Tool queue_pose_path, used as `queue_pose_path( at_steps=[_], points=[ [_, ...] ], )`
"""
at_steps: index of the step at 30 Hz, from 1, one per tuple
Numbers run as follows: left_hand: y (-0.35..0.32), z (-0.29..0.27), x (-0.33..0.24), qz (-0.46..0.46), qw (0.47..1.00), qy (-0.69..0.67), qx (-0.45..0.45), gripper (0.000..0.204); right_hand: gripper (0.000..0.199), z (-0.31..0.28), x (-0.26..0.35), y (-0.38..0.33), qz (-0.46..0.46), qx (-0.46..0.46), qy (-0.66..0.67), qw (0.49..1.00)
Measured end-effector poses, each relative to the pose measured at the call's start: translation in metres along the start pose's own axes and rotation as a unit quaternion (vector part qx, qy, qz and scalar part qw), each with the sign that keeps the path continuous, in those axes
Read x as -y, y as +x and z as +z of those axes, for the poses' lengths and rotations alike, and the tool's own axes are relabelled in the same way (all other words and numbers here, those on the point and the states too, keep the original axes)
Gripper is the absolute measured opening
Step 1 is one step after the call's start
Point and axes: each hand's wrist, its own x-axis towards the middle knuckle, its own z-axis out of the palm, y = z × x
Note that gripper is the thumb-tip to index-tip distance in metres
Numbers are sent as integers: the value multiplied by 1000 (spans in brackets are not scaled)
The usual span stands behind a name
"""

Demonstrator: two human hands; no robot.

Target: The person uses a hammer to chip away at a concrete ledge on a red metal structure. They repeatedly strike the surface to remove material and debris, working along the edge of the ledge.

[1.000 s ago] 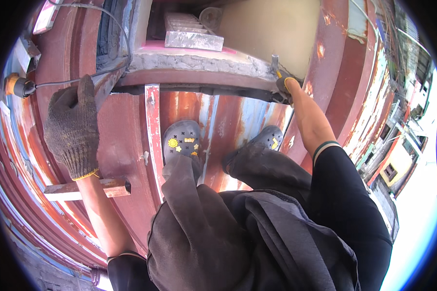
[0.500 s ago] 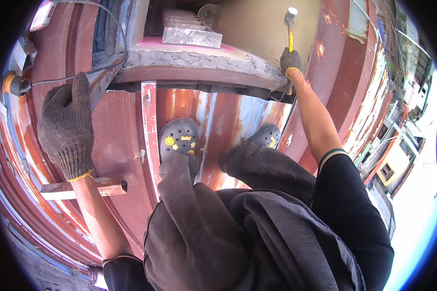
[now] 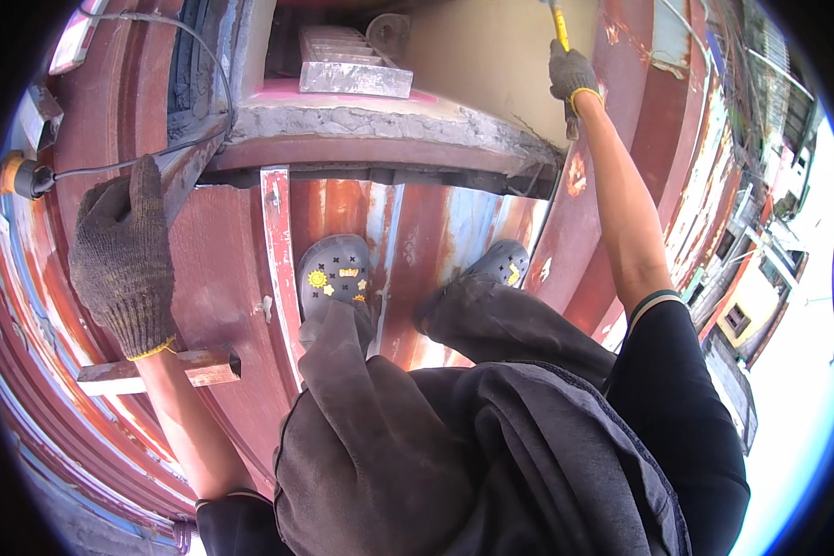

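My right hand (image 3: 574,74), in a dark knit glove with a yellow cuff, is wrapped round the yellow handle of a hammer (image 3: 560,26) at the upper right. The hammer's head is beyond the top edge; the handle's dark butt end shows below the fist. My left hand (image 3: 122,259), gloved the same way, is at the left beside a slanting metal bar (image 3: 190,176). One finger or thumb of it points up, while the rest curl out of sight. Whatever they may hold is hidden. Between my hands runs a rough concrete ledge (image 3: 371,119) of an opening.
Underfoot lies rusty corrugated sheet metal (image 3: 417,218), with my grey clogs (image 3: 335,278) on it. A short metal tube (image 3: 208,366) sits under my left forearm. A grey cable (image 3: 139,165) runs to an orange-and-black connector (image 3: 28,176). Inside the opening is a whitish slatted block (image 3: 357,79).
My right hand has risen up and slightly right with the hammer, whose head has left the view. My left hand stays almost in place.
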Motion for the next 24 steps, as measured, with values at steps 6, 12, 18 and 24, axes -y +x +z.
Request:
queue_pose_path(
  at_steps=[6, 12, 18, 24],
  points=[
    [0, -8, -5, -42, 999, -7, 29, 44, 56, 92, 24, -77, 244, 82, 133, 957],
    [1, -10, -22, -75, 995, -29, 58, 40, 27, 118, 15, -28, 200, 335, 199, 899],
    [3, -8, -20, -71, 996, -47, 33, 43, 45, -35, 44, 15, 149, 106, 172, 968],
    [1, -5, -6, -56, 998, -28, 28, 46, 55, 7, 40, -18, 224, -75, 175, 956]
  ],
)
